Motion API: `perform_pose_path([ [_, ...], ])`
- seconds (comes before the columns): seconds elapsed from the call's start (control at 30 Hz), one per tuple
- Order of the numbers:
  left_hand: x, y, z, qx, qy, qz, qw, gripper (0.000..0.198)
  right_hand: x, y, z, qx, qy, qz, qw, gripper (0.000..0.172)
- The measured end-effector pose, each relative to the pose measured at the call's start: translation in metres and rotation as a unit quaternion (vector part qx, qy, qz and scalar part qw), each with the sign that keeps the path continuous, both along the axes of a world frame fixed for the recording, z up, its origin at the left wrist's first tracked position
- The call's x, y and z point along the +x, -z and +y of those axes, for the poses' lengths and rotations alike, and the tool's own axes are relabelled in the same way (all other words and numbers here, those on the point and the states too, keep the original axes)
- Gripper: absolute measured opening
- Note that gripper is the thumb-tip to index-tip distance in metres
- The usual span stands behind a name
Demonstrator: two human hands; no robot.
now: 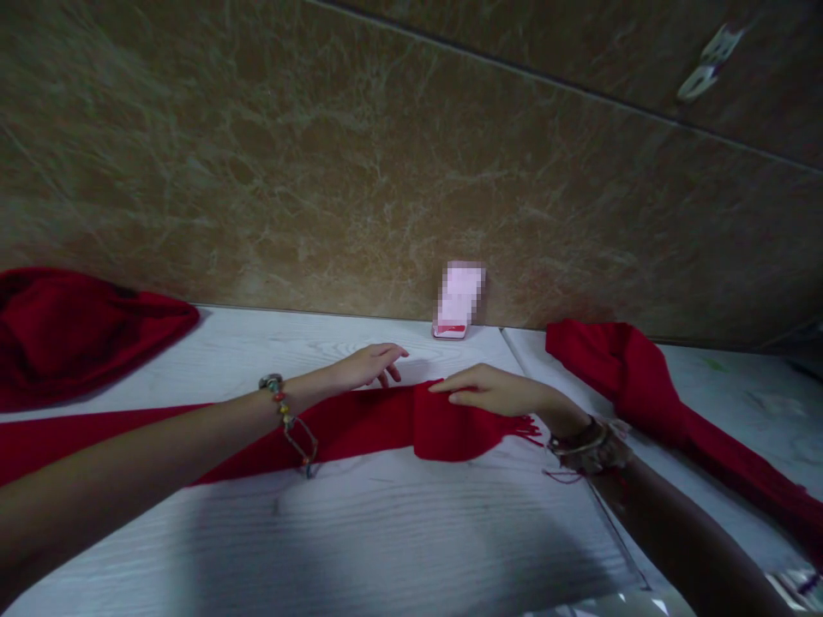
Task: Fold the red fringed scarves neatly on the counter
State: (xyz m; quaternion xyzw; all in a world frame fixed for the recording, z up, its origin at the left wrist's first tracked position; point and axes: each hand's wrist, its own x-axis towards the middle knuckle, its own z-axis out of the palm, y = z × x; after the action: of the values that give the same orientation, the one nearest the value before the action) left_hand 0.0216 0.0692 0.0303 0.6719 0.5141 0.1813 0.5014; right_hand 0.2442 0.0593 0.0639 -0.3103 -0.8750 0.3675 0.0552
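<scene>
A long red scarf [360,424] lies stretched across the white wood-grain table [386,531], running from the left edge to its fringed end near the middle. That end is folded back over itself. My right hand [495,392] rests flat on the folded end, fingers stretched out and pointing left. My left hand [369,364] lies just behind the scarf's far edge, fingers extended and lightly touching the cloth. A beaded bracelet hangs on my left wrist and several bangles on my right.
A red cloth heap [70,330] sits at the far left of the table. Another red scarf [649,390] trails along the right side. A small pink and red phone-like object [458,302] leans against the brown marble wall [386,171].
</scene>
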Motion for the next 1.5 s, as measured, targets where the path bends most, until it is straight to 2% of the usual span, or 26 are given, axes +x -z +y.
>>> perform_pose_path([
  [0.13, 0.004, 0.001, -0.007, -0.017, 0.01, 0.001, 1.0, 0.034, 0.01, 0.001, 0.011, 0.009, 0.056, -0.006, 0.998, 0.02],
  [0.27, 0.02, -0.002, -0.009, -0.026, 0.022, 0.023, 0.999, 0.036, -0.004, 0.012, -0.002, 0.028, 0.142, 0.001, 0.989, 0.002],
  [0.37, 0.026, -0.004, -0.009, -0.037, 0.03, 0.047, 0.998, 0.031, -0.011, 0.02, -0.012, 0.038, 0.189, 0.02, 0.981, 0.012],
  [0.47, 0.024, -0.004, -0.01, -0.059, 0.056, 0.038, 0.996, 0.022, -0.002, 0.024, -0.006, 0.012, 0.183, 0.051, 0.982, 0.007],
  [0.5, 0.022, -0.003, -0.011, -0.06, 0.069, 0.029, 0.995, 0.019, 0.003, 0.025, 0.0, 0.014, 0.173, 0.062, 0.983, 0.007],
  [0.57, 0.018, -0.002, -0.011, -0.05, 0.103, 0.009, 0.993, 0.016, 0.011, 0.027, 0.015, 0.036, 0.129, 0.07, 0.989, 0.022],
  [0.63, 0.011, -0.002, -0.013, -0.048, 0.119, -0.001, 0.992, 0.016, 0.011, 0.029, 0.03, 0.048, 0.048, 0.047, 0.997, 0.038],
  [0.7, 0.0, -0.007, -0.015, -0.058, 0.106, 0.008, 0.993, 0.02, 0.0, 0.031, 0.043, 0.028, -0.043, 0.011, 0.999, 0.044],
  [0.83, -0.037, -0.028, -0.023, -0.059, 0.034, 0.058, 0.996, 0.033, -0.046, 0.034, 0.058, -0.057, -0.163, 0.003, 0.985, 0.03],
  [0.93, -0.073, -0.053, -0.026, -0.031, -0.032, 0.105, 0.993, 0.031, -0.082, 0.039, 0.06, -0.138, -0.182, 0.06, 0.972, 0.023],
  [1.1, -0.125, -0.099, -0.02, 0.129, -0.118, 0.186, 0.967, 0.015, -0.118, 0.049, 0.047, -0.233, -0.124, 0.183, 0.947, 0.036],
  [1.17, -0.135, -0.112, -0.015, 0.165, -0.145, 0.224, 0.95, 0.012, -0.119, 0.05, 0.042, -0.243, -0.084, 0.236, 0.937, 0.038],
  [1.23, -0.135, -0.12, -0.009, 0.186, -0.152, 0.25, 0.938, 0.013, -0.11, 0.048, 0.04, -0.224, -0.03, 0.278, 0.934, 0.04],
  [1.3, -0.123, -0.122, -0.003, 0.21, -0.126, 0.243, 0.939, 0.016, -0.088, 0.041, 0.041, -0.174, 0.035, 0.304, 0.936, 0.041],
  [1.37, -0.1, -0.12, 0.003, 0.225, -0.082, 0.202, 0.95, 0.02, -0.052, 0.029, 0.042, -0.109, 0.109, 0.322, 0.934, 0.044],
  [1.43, -0.068, -0.118, 0.009, 0.214, -0.046, 0.143, 0.965, 0.021, -0.007, 0.009, 0.039, -0.029, 0.19, 0.317, 0.929, 0.045],
  [1.5, -0.036, -0.119, 0.011, 0.194, -0.019, 0.087, 0.977, 0.021, 0.04, -0.019, 0.03, 0.071, 0.261, 0.276, 0.922, 0.039],
])
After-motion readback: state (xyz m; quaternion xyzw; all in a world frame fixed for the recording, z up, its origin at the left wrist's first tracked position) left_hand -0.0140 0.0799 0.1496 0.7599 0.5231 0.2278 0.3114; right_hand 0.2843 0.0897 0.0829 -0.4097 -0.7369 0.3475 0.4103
